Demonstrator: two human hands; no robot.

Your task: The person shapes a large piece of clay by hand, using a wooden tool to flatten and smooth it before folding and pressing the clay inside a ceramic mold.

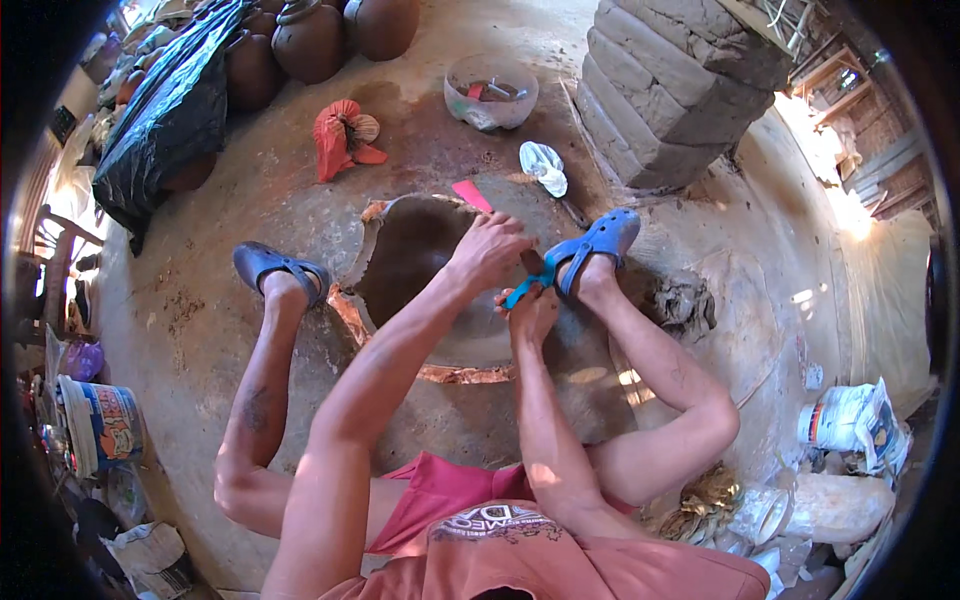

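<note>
Between my legs lies a wide, dark clay bowl [408, 262], its rim uneven and its outside edged with orange-red pieces. My left hand [488, 250] is over the bowl's right side, fingers bent and close together. What it grips, if anything, is hidden. Just beyond its fingertips a small brown piece [532, 262] shows, which I cannot identify. Below and to the right, my right hand [533, 310] is closed around a turquoise strip-like thing [530, 284] that reaches up toward my blue shoe. A flat pink piece [472, 195] lies at the bowl's far rim.
An orange-red cloth bundle [343, 138], a translucent basin [491, 95] with small tools and a whitish bag [543, 166] lie beyond the bowl. Stacked grey clay blocks [665, 95] rise at far right. Round pots [308, 42] stand far left. A clay lump [683, 303] sits right.
</note>
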